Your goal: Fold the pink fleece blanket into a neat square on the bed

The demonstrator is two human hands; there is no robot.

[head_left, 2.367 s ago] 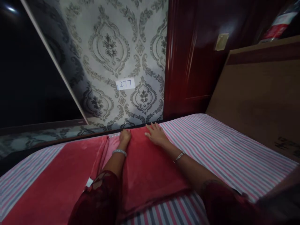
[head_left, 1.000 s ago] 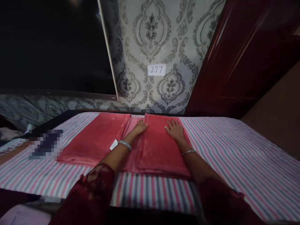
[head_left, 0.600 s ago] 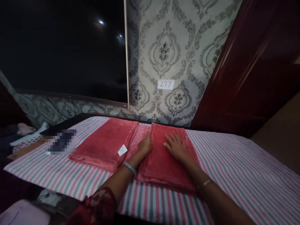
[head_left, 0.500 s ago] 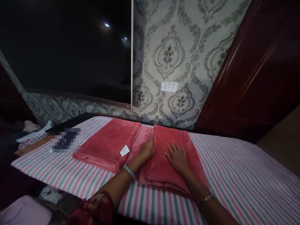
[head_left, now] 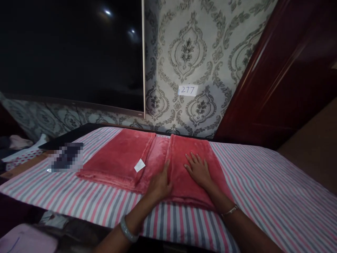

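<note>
A red plush blanket (head_left: 116,154) lies on a striped cloth, its left and right sides folded inward with a narrow strip of the lower layer between them. A white tag (head_left: 139,165) shows at the inner edge of the left fold. My left hand (head_left: 159,184) rests in the strip against the inner edge of the right fold, one finger stretched along that edge; its other fingers are partly hidden. Flat on top of the right fold, my right hand (head_left: 198,170) presses with its fingers spread.
The striped cloth (head_left: 258,182) covers the table. A blurred-out dark object (head_left: 67,157) sits at the left. Behind stand a large black screen (head_left: 71,52) and a patterned wall with a paper marked 277 (head_left: 187,90). A dark red panel (head_left: 284,70) slants at the right.
My left hand has slid toward me along the inner edge of the right fold. My right hand stays flat on the blanket. The view has shifted slightly.
</note>
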